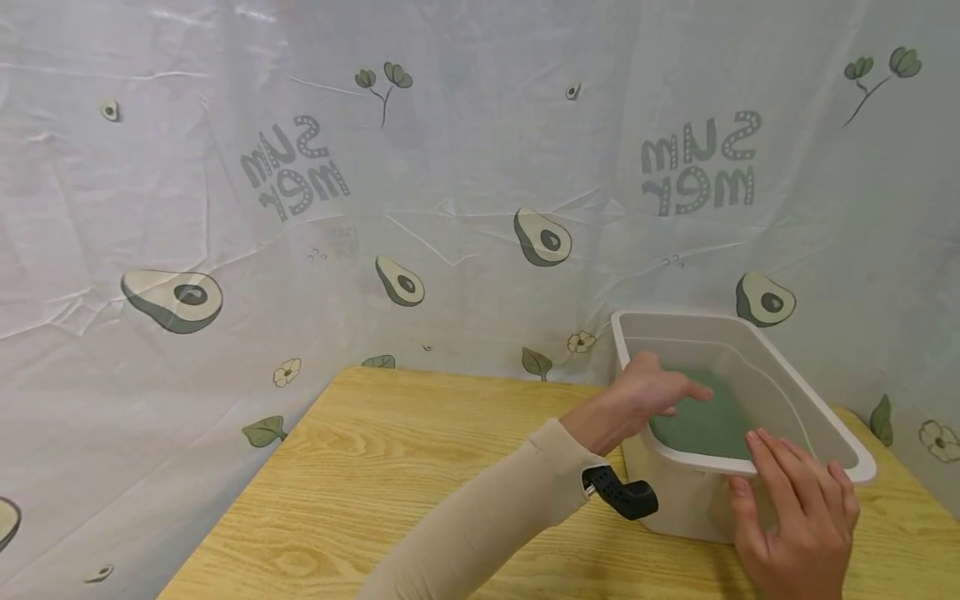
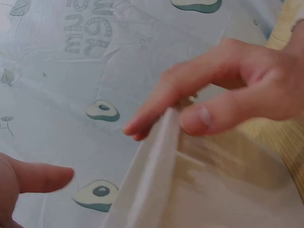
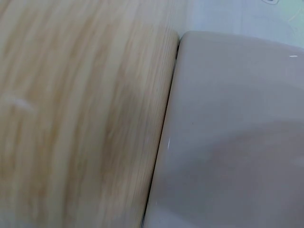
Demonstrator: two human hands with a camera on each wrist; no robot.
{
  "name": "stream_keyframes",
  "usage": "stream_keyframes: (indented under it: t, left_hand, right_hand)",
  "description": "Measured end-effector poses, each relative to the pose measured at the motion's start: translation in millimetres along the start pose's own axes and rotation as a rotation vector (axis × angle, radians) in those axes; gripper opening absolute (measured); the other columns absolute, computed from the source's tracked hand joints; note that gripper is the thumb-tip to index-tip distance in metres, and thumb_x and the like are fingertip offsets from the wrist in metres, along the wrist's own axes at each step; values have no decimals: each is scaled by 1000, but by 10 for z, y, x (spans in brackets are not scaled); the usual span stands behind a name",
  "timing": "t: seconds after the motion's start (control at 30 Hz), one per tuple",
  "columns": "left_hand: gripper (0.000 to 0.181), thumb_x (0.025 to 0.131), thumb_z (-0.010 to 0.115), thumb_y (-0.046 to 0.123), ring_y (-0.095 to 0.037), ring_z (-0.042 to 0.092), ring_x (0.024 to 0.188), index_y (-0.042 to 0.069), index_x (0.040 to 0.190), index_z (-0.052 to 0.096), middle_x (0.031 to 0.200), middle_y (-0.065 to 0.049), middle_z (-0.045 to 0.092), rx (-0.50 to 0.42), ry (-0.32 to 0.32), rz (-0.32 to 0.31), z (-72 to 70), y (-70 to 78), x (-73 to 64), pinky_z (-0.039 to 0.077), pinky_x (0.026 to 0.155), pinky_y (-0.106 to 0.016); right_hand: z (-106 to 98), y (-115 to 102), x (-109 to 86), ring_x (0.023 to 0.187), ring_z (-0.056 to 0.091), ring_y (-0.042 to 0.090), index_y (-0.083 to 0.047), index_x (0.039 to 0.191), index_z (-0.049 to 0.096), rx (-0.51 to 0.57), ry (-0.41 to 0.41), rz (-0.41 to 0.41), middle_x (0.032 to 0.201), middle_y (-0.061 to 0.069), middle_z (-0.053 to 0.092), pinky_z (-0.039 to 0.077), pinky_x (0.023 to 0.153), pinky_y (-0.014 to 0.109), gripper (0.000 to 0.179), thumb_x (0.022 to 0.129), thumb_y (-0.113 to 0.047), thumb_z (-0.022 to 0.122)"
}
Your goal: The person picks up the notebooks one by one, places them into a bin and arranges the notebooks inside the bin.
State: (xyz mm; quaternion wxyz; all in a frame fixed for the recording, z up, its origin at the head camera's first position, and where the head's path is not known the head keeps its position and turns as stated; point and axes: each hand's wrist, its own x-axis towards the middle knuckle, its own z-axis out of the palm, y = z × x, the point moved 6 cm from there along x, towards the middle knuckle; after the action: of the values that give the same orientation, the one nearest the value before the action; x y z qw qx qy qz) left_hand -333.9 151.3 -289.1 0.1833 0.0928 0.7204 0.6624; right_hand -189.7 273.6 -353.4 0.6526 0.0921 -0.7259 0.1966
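A deep off-white plastic tub [image 1: 806,387] with a broad rim stands at the right of the table, green across its inside bottom. My left hand [image 1: 651,390] is over the tub's left side, one finger extended toward the middle. In the left wrist view, part of the left hand [image 2: 35,178] enters at the lower left, holding nothing visible. My right hand [image 1: 802,508] holds the tub's front right rim, fingers over the top and thumb on the outer side. In the right wrist view the tub's smooth wall [image 3: 228,133] fills the right half; the hand is out of that frame.
The yellow wood-grain table [image 1: 405,467] stretches left from the tub. A pale sheet [image 1: 465,150] printed with avocados hangs behind it. A black bracket [image 1: 622,493] sticks out from the beige left sleeve [image 1: 495,512] near the tub's front wall.
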Motion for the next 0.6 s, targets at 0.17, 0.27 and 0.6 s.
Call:
stream_keyframes:
  t: [0.17, 0.27, 0.6]
  left_hand:
    - [57, 91, 83, 14, -25, 68, 127, 16, 144, 62, 142, -3, 68, 77, 24, 16, -57, -7, -80, 53, 113, -48]
    - [68, 96, 79, 27, -20, 59, 143, 21, 158, 51, 157, 1, 58, 249, 5, 111, -136, 18, -172, 51, 117, -42]
    - [77, 104, 56, 60, -37, 30, 162, 29, 169, 30, 176, -8, 30, 988, 168, 375, -1012, -113, -501, 34, 126, -62]
  right_hand:
    - [11, 3, 0, 123, 65, 39, 0, 124, 77, -1, -2, -2, 124, 23, 76, 31, 126, 49, 54, 106, -48, 59]
    - [17, -6, 9, 120, 64, 41, 0, 124, 77, -9, -8, -3, 122, 24, 76, 31, 126, 47, 54, 106, -48, 59]
    - [43, 31, 116, 108, 66, 40, -9, 127, 79, -89, -180, -19, 120, 19, 78, 32, 123, 28, 57, 106, -56, 54]
